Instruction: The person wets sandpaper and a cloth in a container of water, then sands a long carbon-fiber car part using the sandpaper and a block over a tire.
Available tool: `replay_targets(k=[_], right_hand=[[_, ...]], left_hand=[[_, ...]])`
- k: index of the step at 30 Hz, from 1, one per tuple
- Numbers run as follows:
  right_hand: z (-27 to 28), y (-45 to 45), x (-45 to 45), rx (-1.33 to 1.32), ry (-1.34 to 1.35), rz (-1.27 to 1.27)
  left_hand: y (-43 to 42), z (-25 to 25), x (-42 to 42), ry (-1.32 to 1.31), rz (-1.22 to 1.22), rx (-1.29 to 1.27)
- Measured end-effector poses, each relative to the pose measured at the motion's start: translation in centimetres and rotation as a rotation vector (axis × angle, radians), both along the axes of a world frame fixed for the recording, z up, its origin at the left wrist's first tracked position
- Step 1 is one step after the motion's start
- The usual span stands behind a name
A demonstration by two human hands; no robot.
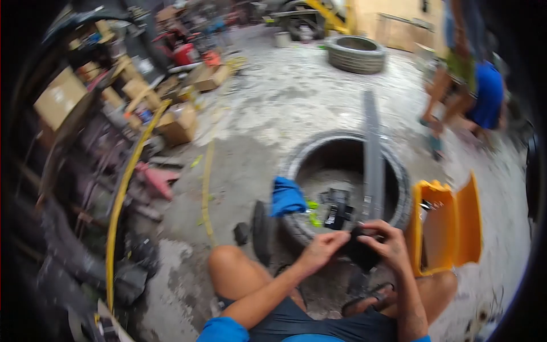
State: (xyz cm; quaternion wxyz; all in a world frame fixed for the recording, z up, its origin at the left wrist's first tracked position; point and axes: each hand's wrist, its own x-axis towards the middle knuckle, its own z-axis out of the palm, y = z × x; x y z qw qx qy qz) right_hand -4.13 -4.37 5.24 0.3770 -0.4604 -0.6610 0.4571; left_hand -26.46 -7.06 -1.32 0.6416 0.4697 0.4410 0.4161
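In front of my lap, my right hand [388, 245] is closed on a small black object [363, 254] whose kind I cannot make out. The fingers of my left hand [322, 251] are pinched together at its left edge. Just beyond both hands lies a tire [290, 162] on its side. A long grey flat bar [372, 154] rests across it, and a blue cloth [288, 196] hangs over its left rim. Inside the tire are several black pieces [337, 208] and a lime-green item [313, 214].
An open orange case [439, 228] stands to the right. Another tire [356, 54] lies farther back. Two people are at the upper right, one in blue shorts [487, 94]. Cardboard boxes [178, 123] and clutter fill the left, beside a curved yellow strip [121, 199].
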Motion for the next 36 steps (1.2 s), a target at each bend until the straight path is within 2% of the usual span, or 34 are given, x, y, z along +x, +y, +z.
replay_targets(k=[1,4,5,6,8,10,12,13,14,16,18,20,22,23,25,26,28,29,30,32,33,36], right_hand=[[-0.1,-0.2,-0.2,-0.226,0.121,-0.055],[-1.6,0.4,0.8,-0.191,0.136,-0.043],[-1.3,0.3,0.8,-0.168,0.131,-0.04],[-1.7,0.5,1.2,-0.142,0.055,-0.058],[-0.5,0.6,1.7,-0.195,-0.003,-0.068],[-2.0,1.3,3.1,-0.133,0.033,-0.073],[-3.2,2.3,4.9,-0.086,0.002,-0.054],[-4.1,2.9,5.5,-0.064,0.046,-0.051],[-4.2,3.2,5.9,-0.059,0.038,-0.048],[-4.0,3.5,6.7,-0.043,-0.093,-0.071],[-3.5,3.1,6.5,-0.039,-0.11,-0.096],[-3.2,2.7,6.9,-0.036,-0.125,-0.132],[-3.2,2.5,7.7,-0.037,-0.148,-0.149],[-2.6,2.2,7.8,-0.069,-0.175,-0.172],[-2.6,1.8,8.7,-0.078,-0.187,-0.207],[-2.7,1.4,9.3,-0.092,-0.188,-0.223],[-3.1,0.7,10.8,-0.096,-0.196,-0.254],[-3.3,0.4,11.4,-0.087,-0.216,-0.274],[-3.4,0.2,11.7,-0.077,-0.231,-0.29],[-3.5,-0.2,11.5,-0.11,-0.222,-0.315],[-3.9,-0.2,11.9,-0.117,-0.224,-0.312],[-4.0,-0.2,11.3,-0.153,-0.226,-0.31]], left_hand=[[0.0,1.2,-0.2,0.033,-0.058,0.025],[0.6,-0.5,0.4,0.084,-0.124,0.07],[0.3,1.8,0.0,0.135,-0.105,0.176],[-0.1,1.8,-0.1,0.387,0.062,0.35],[-1.0,6.0,-2.9,0.398,0.191,0.626],[-2.1,11.5,-8.5,0.382,0.185,0.612],[-3.8,14.2,-14.7,0.386,0.397,0.524],[-4.3,13.5,-17.8,0.39,0.522,0.456],[-4.4,11.1,-21.4,0.391,0.645,0.387],[-4.4,3.4,-29.3,0.486,0.721,0.277],[-5.3,-7.7,-36.0,0.668,0.75,0.109],[-6.3,-21.6,-40.8,0.814,0.766,-0.038],[-6.2,-27.7,-41.3,0.545,0.867,-0.424],[-6.1,-29.6,-40.8,0.536,0.848,-0.422],[-4.8,-31.3,-39.5,1.037,0.826,-0.234],[-3.9,-32.0,-39.5,1.023,0.808,-0.233],[-1.5,-28.8,-39.6,1.263,0.443,-0.068],[0.2,-28.6,-40.3,1.287,0.28,-0.104],[1.7,-28.6,-40.9,1.281,0.275,-0.106],[4.0,-28.9,-41.4,1.456,-0.206,-0.041],[4.9,-29.4,-41.3,1.45,-0.209,-0.043],[6.6,-31.4,-41.1,1.634,-0.548,0.026]])
